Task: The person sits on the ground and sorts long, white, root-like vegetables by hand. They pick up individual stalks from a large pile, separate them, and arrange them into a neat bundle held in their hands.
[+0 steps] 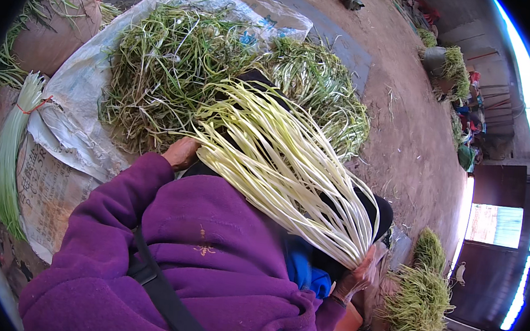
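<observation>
A long bundle of pale yellow-white leafy stalks (283,167), which look like blanched chives, lies across my lap. My right hand (359,273) grips the gathered white ends of the bundle at the lower right. From there the stalks fan out towards their yellow-green tips. My left hand (183,153) is at the leaf tips on the left side, its fingers partly hidden by the leaves. Beyond my knees a heap of loose green and withered leaves (160,73) covers part of a white woven plastic sack (83,69). Another loose leaf heap (309,75) lies to its right.
On the left, a bundle of stalks (11,159) tied with a red band rests on a printed woven sack (51,186). Upper left stands a brown bulging sack (58,28). Leaf piles (417,308) sit at the lower right. Bare earthen floor (414,163) extends towards a doorway (496,225).
</observation>
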{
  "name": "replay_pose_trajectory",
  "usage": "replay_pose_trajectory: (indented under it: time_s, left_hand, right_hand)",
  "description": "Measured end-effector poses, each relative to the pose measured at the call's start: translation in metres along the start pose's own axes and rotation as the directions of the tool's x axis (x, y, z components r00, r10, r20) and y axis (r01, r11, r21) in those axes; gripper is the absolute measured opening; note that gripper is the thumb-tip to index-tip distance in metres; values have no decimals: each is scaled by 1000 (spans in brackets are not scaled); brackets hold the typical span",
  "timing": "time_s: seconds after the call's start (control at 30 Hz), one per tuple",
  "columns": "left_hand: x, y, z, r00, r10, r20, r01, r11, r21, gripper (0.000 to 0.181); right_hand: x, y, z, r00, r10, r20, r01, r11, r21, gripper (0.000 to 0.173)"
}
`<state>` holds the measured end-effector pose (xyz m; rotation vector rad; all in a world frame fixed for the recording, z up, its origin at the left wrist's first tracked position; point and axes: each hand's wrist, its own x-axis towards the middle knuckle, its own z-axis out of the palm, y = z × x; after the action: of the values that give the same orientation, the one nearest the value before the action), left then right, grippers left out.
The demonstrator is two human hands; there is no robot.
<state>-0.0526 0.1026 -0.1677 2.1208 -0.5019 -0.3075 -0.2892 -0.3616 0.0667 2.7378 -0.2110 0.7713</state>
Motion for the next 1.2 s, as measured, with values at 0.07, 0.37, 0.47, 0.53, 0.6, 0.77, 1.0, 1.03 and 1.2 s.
replay_pose_trajectory:
  time_s: [0.07, 0.37, 0.47, 0.53, 0.6, 0.77, 1.0, 1.03, 1.2]
  left_hand:
    - [0, -9, 7, 999, 40, -30, -38, 998, 43, 30]
    - [30, -42, 43, 944, -236, 231, 169, 947, 275, 30]
    - [25, -56, 51, 928, -305, 212, 261, 941, 214, 33]
    - [5, -70, 50, 925, -322, 200, 280, 936, 212, 35]
    - [-17, -82, 53, 913, -349, 209, 311, 930, 194, 37]
    - [-45, -89, 56, 839, -485, 248, 428, 868, 250, 43]
    - [-33, -73, -91, 948, -314, -41, 313, 908, 278, 89]
    - [-26, -64, -109, 949, -304, -87, 310, 949, 67, 81]
    - [-11, 20, -173, 880, -392, -267, 392, 918, -56, 38]
  right_hand:
    - [1, 0, 1, 1000, 2, 0, -2, 1000, 2, 42]
    - [-1, 2, 4, 1000, 10, 13, -10, 1000, 0, 42]
    - [-1, 1, 3, 1000, 7, 9, -7, 1000, 18, 41]
    - [-2, 3, 1, 999, 19, 44, -21, 999, 43, 42]
    - [-1, 8, 2, 1000, 19, 10, -19, 1000, 17, 43]
    - [-10, 11, 4, 999, 51, 14, -52, 996, 70, 46]
    - [-12, 13, 2, 999, 39, 4, -39, 999, 18, 45]
    - [-11, 13, 2, 999, 40, 4, -40, 999, 30, 45]
    - [-9, 10, -1, 1000, 31, -4, -31, 1000, 1, 44]
